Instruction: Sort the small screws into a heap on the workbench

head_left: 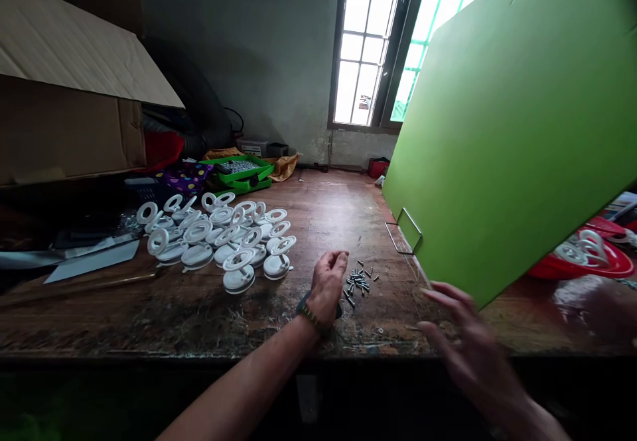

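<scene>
We rest our left hand (327, 286) on the wooden surface (318, 215), the fingers (341, 256) curled together at the tips just beside a small pile of screws (359, 279). It looks like a pinch, maybe on one screw, but we cannot tell if something is really between them. A dark round thing lies partly under the wrist, by the bracelet (312, 316); it is too hidden to name.

Our right hand (465, 338) hangs over the near edge of the surface with the fingers spread and released, holding nothing. It is near the lower edge of a big green board (512, 129), which stands tilted on a thin wire stand (404, 232); we think the stand is what props it up like a screen on the right side.

The screws lie loose in one little heap close in front of us, so either hand can reach them easily. The white plastic parts (223, 239) are gathered in a group to the left, well apart from the screws. Behind them is a green tray (239, 169) with small grey pieces inside, and a cardboard box (64, 96) on the far left. Past the board a red tray (582, 262) holds more white parts.

We can read no brand, label or writing anywhere
</scene>
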`<state>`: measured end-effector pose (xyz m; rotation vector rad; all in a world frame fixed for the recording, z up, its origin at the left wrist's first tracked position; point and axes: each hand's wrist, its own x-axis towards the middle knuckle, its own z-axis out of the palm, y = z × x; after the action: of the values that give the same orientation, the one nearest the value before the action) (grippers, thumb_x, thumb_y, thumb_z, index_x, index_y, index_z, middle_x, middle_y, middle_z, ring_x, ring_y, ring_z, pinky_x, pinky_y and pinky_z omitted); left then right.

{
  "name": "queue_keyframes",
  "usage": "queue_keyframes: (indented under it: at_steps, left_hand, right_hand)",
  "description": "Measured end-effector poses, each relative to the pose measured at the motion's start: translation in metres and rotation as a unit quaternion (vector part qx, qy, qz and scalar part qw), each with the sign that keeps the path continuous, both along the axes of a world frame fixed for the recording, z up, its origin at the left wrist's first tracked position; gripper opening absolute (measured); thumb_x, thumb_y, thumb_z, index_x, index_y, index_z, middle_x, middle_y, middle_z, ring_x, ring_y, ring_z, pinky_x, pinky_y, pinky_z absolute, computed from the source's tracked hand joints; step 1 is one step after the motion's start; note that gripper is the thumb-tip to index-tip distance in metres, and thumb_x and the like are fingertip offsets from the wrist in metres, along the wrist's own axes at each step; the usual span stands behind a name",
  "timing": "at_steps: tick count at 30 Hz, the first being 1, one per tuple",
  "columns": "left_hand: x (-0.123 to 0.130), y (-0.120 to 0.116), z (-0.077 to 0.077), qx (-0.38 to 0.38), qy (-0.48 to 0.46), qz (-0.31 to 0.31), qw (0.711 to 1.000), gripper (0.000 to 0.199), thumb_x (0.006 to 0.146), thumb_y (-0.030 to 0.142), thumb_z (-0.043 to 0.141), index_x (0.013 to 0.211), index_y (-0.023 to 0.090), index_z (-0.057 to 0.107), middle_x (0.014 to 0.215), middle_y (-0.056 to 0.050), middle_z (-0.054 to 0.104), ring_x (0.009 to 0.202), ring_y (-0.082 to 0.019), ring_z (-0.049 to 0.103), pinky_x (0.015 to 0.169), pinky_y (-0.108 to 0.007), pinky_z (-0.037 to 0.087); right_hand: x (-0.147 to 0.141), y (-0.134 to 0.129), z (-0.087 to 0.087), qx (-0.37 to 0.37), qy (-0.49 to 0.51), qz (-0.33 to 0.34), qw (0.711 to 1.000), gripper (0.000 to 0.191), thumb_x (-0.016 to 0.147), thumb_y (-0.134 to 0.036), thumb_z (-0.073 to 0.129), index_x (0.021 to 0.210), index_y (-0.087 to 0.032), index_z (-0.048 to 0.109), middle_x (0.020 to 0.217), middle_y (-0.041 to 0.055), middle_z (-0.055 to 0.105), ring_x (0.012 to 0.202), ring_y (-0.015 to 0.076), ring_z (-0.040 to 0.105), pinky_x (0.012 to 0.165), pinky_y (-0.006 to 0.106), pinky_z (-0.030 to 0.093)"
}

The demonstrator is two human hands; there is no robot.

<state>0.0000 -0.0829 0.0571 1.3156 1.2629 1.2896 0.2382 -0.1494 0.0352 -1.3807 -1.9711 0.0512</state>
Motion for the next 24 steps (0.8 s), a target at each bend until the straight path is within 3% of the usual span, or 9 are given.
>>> queue_keyframes:
  at_steps: [1,2,4,5,8,11,16,19,24]
  left_hand:
    - [-0.003,-0.022,0.003,-0.016,-0.040,-0.026,0.999,0.033,0.096,0.040,0.038,0.099,0.014,0.059,0.095,-0.010,0.065,0.086,-0.018,0.063,0.083,-0.033,0.050]
    - [-0.005,-0.046,0.002,-0.074,-0.161,-0.101,0.979,0.032,0.094,0.042,0.045,0.093,0.014,0.060,0.088,-0.009,0.065,0.078,-0.016,0.062,0.079,-0.031,0.050]
    - [-0.006,-0.091,-0.011,-0.255,-0.315,-0.249,0.880,0.036,0.092,0.045,0.053,0.085,0.011,0.064,0.079,-0.009,0.065,0.068,-0.016,0.063,0.071,-0.032,0.051]
    - [-0.004,-0.107,-0.022,-0.329,-0.356,-0.273,0.831,0.036,0.089,0.043,0.058,0.083,0.009,0.067,0.078,-0.010,0.065,0.069,-0.018,0.066,0.071,-0.032,0.051]
    - [0.001,-0.127,-0.060,-0.429,-0.432,-0.259,0.750,0.035,0.088,0.032,0.059,0.087,0.000,0.072,0.089,-0.016,0.070,0.081,-0.022,0.071,0.085,-0.036,0.052]
    - [0.002,-0.115,-0.083,-0.429,-0.495,-0.214,0.725,0.027,0.086,0.016,0.056,0.098,-0.003,0.072,0.096,-0.018,0.074,0.091,-0.025,0.072,0.094,-0.038,0.049]
    - [-0.005,-0.101,-0.095,-0.384,-0.534,-0.242,0.713,0.032,0.087,0.012,0.056,0.110,-0.006,0.069,0.103,-0.021,0.075,0.103,-0.033,0.070,0.103,-0.045,0.045]
    - [-0.008,-0.103,-0.101,-0.358,-0.563,-0.269,0.694,0.037,0.090,0.019,0.057,0.118,-0.004,0.067,0.111,-0.021,0.074,0.110,-0.033,0.068,0.109,-0.046,0.040]
    - [-0.007,-0.103,-0.105,-0.337,-0.588,-0.277,0.681,0.037,0.093,0.019,0.052,0.120,-0.004,0.066,0.122,-0.022,0.069,0.120,-0.033,0.063,0.114,-0.043,0.036]
  right_hand:
    - [-0.010,0.008,-0.005,-0.040,-0.014,0.014,0.999,0.058,0.093,-0.052,0.058,0.145,-0.030,0.046,0.157,0.0093,0.033,0.141,0.0328,0.035,0.110,0.050,0.042]
    - [-0.022,0.020,-0.010,-0.087,-0.030,0.026,0.995,0.069,0.090,-0.056,0.059,0.150,-0.029,0.039,0.162,0.0098,0.022,0.147,0.0352,0.024,0.114,0.052,0.036]
    - [-0.046,0.048,-0.018,-0.174,-0.056,0.039,0.982,0.087,0.085,-0.064,0.060,0.156,-0.025,0.029,0.165,0.0136,0.006,0.150,0.0397,0.005,0.118,0.058,0.024]
    - [-0.057,0.063,-0.021,-0.201,-0.062,0.040,0.977,0.091,0.084,-0.067,0.061,0.156,-0.023,0.028,0.165,0.0155,0.005,0.150,0.0406,0.002,0.119,0.059,0.019]
    - [-0.083,0.096,-0.025,-0.222,-0.060,0.048,0.972,0.090,0.085,-0.067,0.058,0.156,-0.018,0.030,0.163,0.0198,0.014,0.150,0.0388,0.005,0.120,0.057,0.016]
    - [-0.095,0.107,-0.027,-0.185,-0.037,0.098,0.977,0.077,0.089,-0.060,0.057,0.148,-0.012,0.044,0.156,0.0209,0.032,0.148,0.0336,0.022,0.120,0.051,0.023]
    - [-0.103,0.089,-0.029,-0.124,0.034,0.227,0.965,0.049,0.086,-0.044,0.069,0.126,-0.017,0.062,0.139,0.0156,0.052,0.131,0.0276,0.048,0.111,0.044,0.042]
    - [-0.105,0.072,-0.029,-0.109,0.073,0.283,0.950,0.031,0.089,-0.026,0.067,0.119,-0.019,0.065,0.127,0.0106,0.059,0.120,0.0214,0.055,0.105,0.038,0.046]
    - [-0.100,0.046,-0.030,-0.120,0.106,0.318,0.934,0.024,0.087,-0.009,0.064,0.107,-0.021,0.068,0.115,0.0062,0.064,0.110,0.0178,0.057,0.099,0.033,0.048]
